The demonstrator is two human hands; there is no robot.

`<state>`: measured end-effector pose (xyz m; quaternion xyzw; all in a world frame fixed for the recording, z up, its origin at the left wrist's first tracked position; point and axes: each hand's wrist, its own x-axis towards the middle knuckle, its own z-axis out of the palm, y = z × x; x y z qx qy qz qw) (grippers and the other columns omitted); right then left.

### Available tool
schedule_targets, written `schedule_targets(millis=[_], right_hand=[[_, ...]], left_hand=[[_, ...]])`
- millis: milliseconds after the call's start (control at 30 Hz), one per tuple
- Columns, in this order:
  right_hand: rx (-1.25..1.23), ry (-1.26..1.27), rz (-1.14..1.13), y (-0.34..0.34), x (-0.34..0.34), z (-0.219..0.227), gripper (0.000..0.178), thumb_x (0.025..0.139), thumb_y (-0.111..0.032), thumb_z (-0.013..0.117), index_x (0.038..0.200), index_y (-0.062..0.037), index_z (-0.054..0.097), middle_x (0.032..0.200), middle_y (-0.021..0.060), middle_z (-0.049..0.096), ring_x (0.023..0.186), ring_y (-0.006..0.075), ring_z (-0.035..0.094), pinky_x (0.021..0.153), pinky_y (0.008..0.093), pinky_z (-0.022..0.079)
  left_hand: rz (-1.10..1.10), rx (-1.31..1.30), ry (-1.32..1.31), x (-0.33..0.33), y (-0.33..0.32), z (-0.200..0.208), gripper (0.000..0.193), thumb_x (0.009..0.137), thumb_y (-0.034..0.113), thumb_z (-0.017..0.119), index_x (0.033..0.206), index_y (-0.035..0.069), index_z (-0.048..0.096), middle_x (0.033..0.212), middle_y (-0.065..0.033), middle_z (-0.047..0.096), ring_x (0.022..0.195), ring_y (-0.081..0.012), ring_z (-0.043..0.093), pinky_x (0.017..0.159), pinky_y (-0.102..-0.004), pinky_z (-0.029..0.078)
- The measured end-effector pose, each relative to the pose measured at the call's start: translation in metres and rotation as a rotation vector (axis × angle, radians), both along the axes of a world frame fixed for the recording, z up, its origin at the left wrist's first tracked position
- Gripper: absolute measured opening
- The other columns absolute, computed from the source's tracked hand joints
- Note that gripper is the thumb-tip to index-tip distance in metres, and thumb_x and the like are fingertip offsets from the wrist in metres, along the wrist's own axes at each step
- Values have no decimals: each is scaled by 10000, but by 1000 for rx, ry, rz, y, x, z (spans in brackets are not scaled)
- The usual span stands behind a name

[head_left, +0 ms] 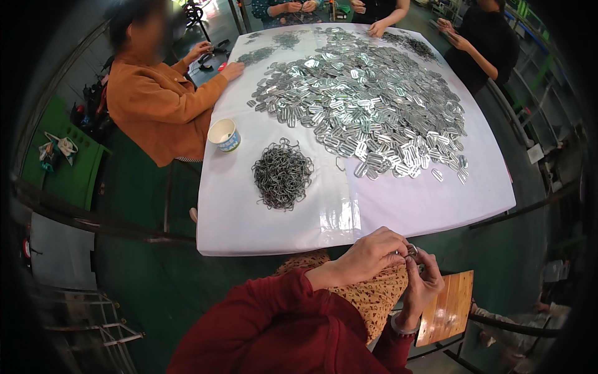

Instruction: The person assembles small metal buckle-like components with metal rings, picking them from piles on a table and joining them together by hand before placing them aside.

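White table [255, 229], lettered cup [224, 136], metal pieces [374, 103]

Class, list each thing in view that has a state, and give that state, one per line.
Left hand, closed on the small metal piece
Right hand, closed on the same piece
Small metal piece, held, partly hidden
Cup, upright, open-topped
Wire hooks, heaped together
Metal plates, spread in a wide pile
White table cover, laid flat

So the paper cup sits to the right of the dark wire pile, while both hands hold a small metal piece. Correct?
Not quite: the head view shows the paper cup to the left of the dark wire pile. The rest stands: left hand and right hand hold a small metal piece.
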<state>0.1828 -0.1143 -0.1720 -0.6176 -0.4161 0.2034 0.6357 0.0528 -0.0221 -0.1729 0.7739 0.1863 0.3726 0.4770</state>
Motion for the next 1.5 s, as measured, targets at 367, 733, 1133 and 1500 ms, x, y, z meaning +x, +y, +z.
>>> schedule_targets(millis=[367,733,1133,1500], right_hand=[[11,53,-21,1,5,2,217,741,101,662,950,42,659,818,55,621,749,106,534,700,220,420],[23,-124,60,0,11,-2,279,730,94,666,999,19,656,793,63,634,717,107,571,655,219,440],[-106,2,56,29,91,0,313,898,-130,540,1145,56,586,822,89,671,730,121,582,723,252,461],[-534,-1054,49,226,237,-132,235,798,-100,650,963,65,622,1019,239,606,937,318,601,780,374,463]], left_hand=[[17,12,-61,8,3,7,151,777,79,676,890,28,590,987,-94,609,920,-270,559,782,-359,465],[27,52,-60,17,5,10,156,751,-3,676,888,16,601,945,-93,648,905,-254,604,752,-333,489],[-179,-188,-40,3,16,11,166,796,-4,640,957,37,638,904,-76,646,860,-209,613,760,-311,489],[-153,-158,-61,3,0,-8,114,813,82,648,904,30,603,858,-58,628,818,-230,599,731,-347,464]])
